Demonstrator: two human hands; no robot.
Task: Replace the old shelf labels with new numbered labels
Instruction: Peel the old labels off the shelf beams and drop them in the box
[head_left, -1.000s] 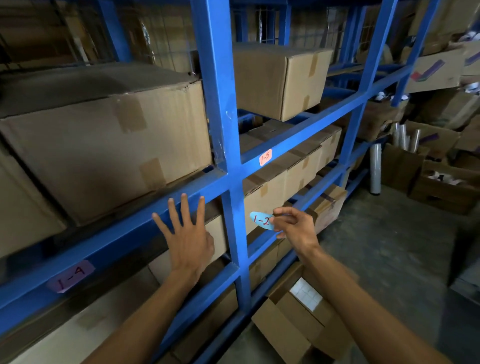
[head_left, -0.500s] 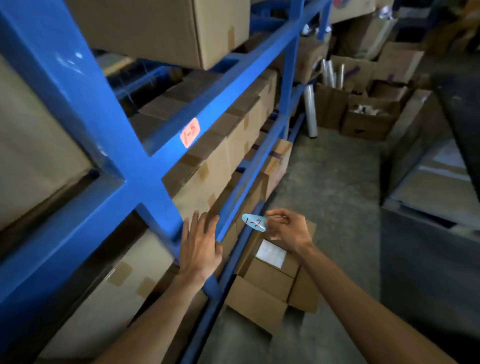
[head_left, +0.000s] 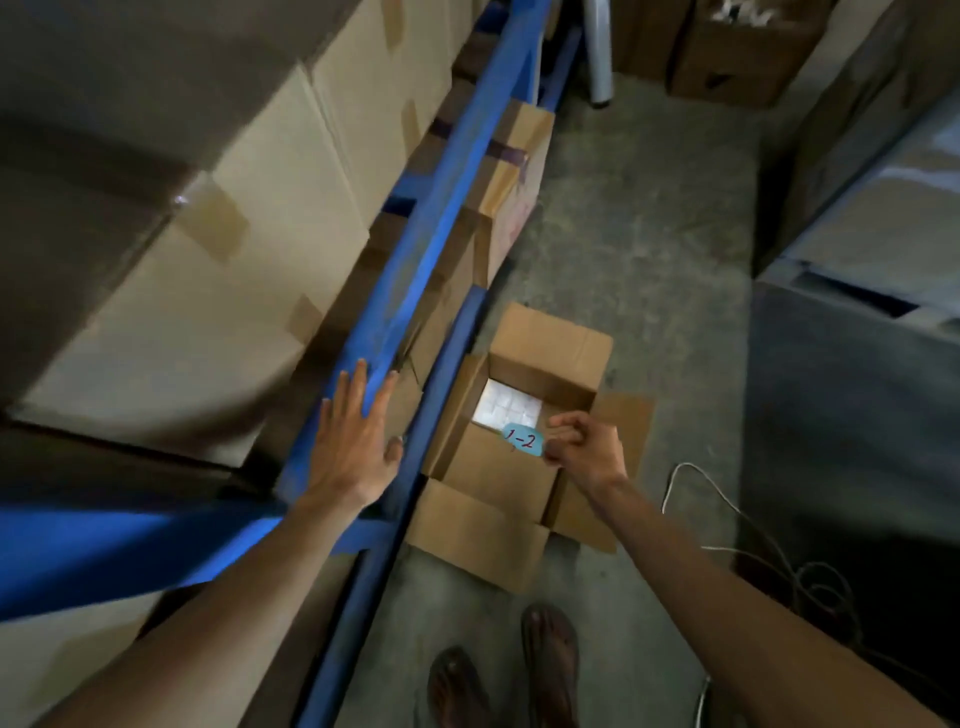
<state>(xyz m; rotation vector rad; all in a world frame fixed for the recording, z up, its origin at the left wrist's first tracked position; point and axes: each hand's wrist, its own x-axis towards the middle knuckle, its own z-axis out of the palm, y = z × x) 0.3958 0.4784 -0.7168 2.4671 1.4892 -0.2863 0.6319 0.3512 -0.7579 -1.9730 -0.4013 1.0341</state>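
My right hand pinches a small light-blue label marked "1-2" in red, held over an open cardboard box on the floor. White sheets or pads lie inside that box. My left hand is flat with fingers spread, resting on a blue shelf beam of the rack. No label shows on the stretch of beam in view.
Taped cardboard boxes fill the rack on the left. A lower blue beam runs beside the floor box. A grey stack stands on the right, cables lie on the concrete floor, and my sandalled feet are below.
The view has tilted down from the shelves to the floor. My left hand slid down onto a lower beam; my right hand carried the "1-2" label down over the open box.
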